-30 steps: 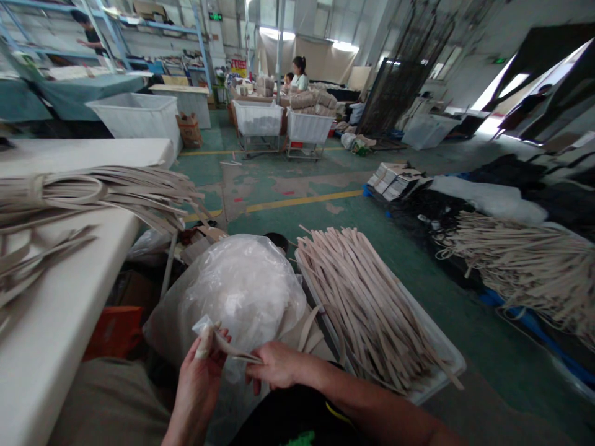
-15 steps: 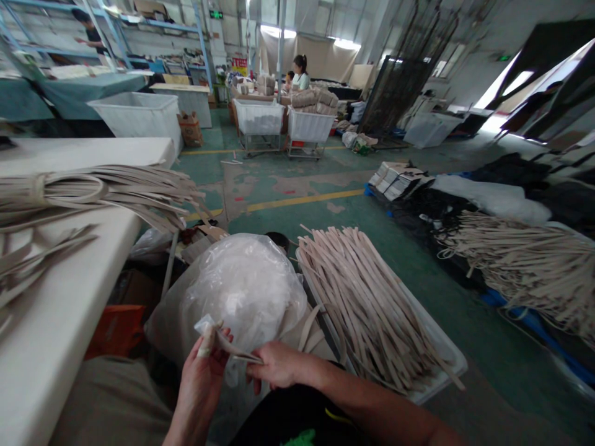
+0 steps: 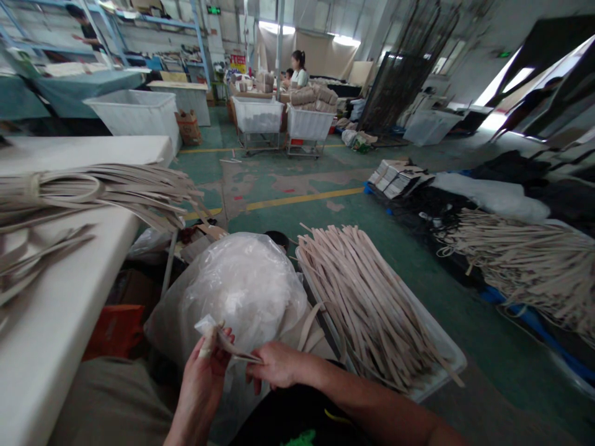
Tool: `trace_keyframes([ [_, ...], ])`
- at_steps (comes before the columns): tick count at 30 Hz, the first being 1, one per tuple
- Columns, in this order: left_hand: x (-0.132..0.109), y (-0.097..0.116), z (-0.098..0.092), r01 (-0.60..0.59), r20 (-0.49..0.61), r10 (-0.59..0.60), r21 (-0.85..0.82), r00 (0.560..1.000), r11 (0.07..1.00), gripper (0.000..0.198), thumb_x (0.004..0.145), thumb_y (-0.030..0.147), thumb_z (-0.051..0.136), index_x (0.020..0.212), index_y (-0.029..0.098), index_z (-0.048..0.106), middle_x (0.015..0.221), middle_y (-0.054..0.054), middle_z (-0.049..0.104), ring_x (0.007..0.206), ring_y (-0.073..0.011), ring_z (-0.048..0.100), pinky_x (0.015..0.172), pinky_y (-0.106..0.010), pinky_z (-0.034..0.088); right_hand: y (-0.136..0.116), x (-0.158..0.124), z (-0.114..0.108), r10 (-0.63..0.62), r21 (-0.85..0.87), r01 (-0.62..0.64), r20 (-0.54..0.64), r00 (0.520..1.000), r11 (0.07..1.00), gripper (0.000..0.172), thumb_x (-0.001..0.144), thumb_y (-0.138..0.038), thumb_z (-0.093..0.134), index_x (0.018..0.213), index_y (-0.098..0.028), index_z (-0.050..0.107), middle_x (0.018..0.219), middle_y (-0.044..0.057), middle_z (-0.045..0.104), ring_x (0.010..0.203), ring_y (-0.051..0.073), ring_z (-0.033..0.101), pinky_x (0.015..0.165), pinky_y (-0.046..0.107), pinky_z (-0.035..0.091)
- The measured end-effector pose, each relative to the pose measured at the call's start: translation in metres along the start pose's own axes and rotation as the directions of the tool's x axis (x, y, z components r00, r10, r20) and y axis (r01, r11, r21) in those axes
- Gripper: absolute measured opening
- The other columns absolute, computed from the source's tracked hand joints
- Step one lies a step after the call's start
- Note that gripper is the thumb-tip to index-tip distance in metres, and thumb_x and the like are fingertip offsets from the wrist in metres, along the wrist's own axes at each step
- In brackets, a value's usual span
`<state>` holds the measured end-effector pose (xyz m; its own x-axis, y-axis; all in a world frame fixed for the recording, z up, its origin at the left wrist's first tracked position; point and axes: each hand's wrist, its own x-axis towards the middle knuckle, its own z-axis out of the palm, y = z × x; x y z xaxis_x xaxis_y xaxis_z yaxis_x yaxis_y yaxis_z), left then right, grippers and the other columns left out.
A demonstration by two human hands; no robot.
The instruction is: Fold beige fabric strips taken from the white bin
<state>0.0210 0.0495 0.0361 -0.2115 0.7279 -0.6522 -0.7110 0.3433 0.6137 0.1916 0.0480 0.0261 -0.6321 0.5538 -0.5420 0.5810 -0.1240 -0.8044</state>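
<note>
My left hand (image 3: 201, 378) is closed, with a taped fingertip raised, and pinches a small clear plastic sleeve (image 3: 207, 324) together with one end of a beige strap (image 3: 235, 350). Pinched on the strap's other end is my right hand (image 3: 275, 365), close beside the left. Just beyond both hands lies a large clear plastic bag (image 3: 242, 291) of white material. To its right a white tray (image 3: 441, 347) holds several loose beige straps (image 3: 362, 297).
A white table (image 3: 56, 322) on my left carries a bundle of beige straps (image 3: 102, 192). More straps (image 3: 530, 266) lie on the floor at the right. White bins on carts (image 3: 281, 121) and a seated person (image 3: 299, 71) are far back; another person (image 3: 86, 31) stands at the far left.
The view has shifted slightly. Both hands stay on the strap and the plastic sleeve in nearly the same place.
</note>
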Motion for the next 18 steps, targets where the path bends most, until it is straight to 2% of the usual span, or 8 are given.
trace_keyframes([
  [6, -0.0005, 0.0013, -0.0014, 0.001, 0.008, -0.001, 0.003, 1.0, 1.0, 0.019, 0.088, 0.009, 0.053, 0.085, 0.012, 0.072, 0.074, -0.009, 0.075, 0.063, -0.0142, 0.07, 0.057, -0.02, 0.058, 0.0014, 0.0008, 0.0012, 0.002, -0.001, -0.002, 0.007, 1.0, 1.0, 0.027, 0.09, -0.022, 0.048, 0.1, -0.014, 0.071, 0.074, 0.002, 0.07, 0.047, 0.008, 0.054, 0.044, 0.015, 0.04],
  [14, 0.0002, -0.0004, -0.0031, 0.011, 0.034, -0.011, 0.006, 0.999, 1.0, 0.008, 0.08, 0.014, 0.066, 0.085, 0.012, 0.072, 0.074, -0.008, 0.075, 0.063, -0.0147, 0.069, 0.057, -0.02, 0.057, 0.0022, 0.0006, 0.0015, -0.012, -0.019, 0.012, 0.008, 1.0, 1.0, 0.026, 0.09, -0.022, 0.048, 0.101, -0.014, 0.071, 0.076, 0.003, 0.071, 0.047, 0.008, 0.055, 0.045, 0.015, 0.04],
  [18, -0.0021, 0.0007, -0.0014, 0.014, 0.036, -0.015, 0.009, 0.999, 1.0, 0.01, 0.076, 0.016, 0.071, 0.085, 0.013, 0.071, 0.075, -0.007, 0.075, 0.063, -0.0148, 0.069, 0.057, -0.02, 0.057, -0.0012, -0.0008, 0.0004, 0.004, -0.023, -0.004, 0.004, 1.0, 1.0, 0.027, 0.09, -0.024, 0.048, 0.101, -0.014, 0.071, 0.076, 0.002, 0.072, 0.047, 0.008, 0.054, 0.045, 0.015, 0.039],
])
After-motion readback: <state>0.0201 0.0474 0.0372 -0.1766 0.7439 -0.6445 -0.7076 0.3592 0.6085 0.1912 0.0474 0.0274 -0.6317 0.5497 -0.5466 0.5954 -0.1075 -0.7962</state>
